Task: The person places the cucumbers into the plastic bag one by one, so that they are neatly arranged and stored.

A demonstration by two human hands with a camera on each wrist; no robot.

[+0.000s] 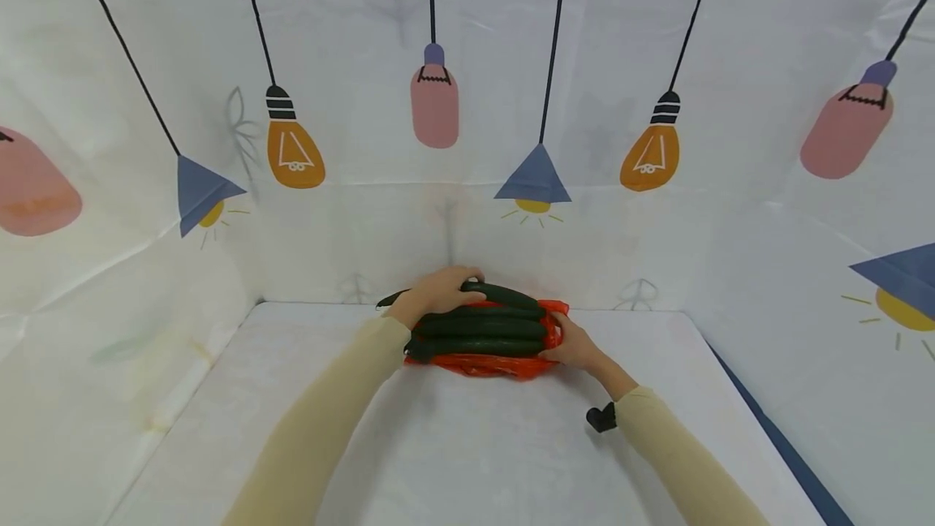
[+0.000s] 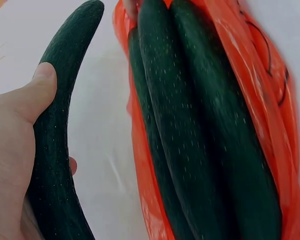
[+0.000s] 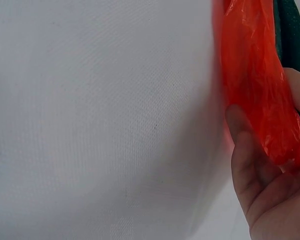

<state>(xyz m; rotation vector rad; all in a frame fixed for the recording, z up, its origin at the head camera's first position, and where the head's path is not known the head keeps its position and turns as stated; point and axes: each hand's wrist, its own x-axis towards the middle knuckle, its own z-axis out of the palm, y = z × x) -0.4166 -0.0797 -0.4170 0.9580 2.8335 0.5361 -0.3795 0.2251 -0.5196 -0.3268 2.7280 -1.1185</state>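
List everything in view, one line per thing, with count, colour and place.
cucumbers in the bag: three showing, dark green, side by side in the orange bag
held cucumber: one, dark green, just outside the bag on its far side, in the left hand
plastic bag: one, orange, at the far middle of the table
table: one, white cloth cover, in front of the person
backdrop: white sheet printed with hanging lamps and bulbs, on three sides
black object: one, at the right wrist
sleeves: two, beige
left hand: grips the held cucumber
right hand: holds the bag's right end
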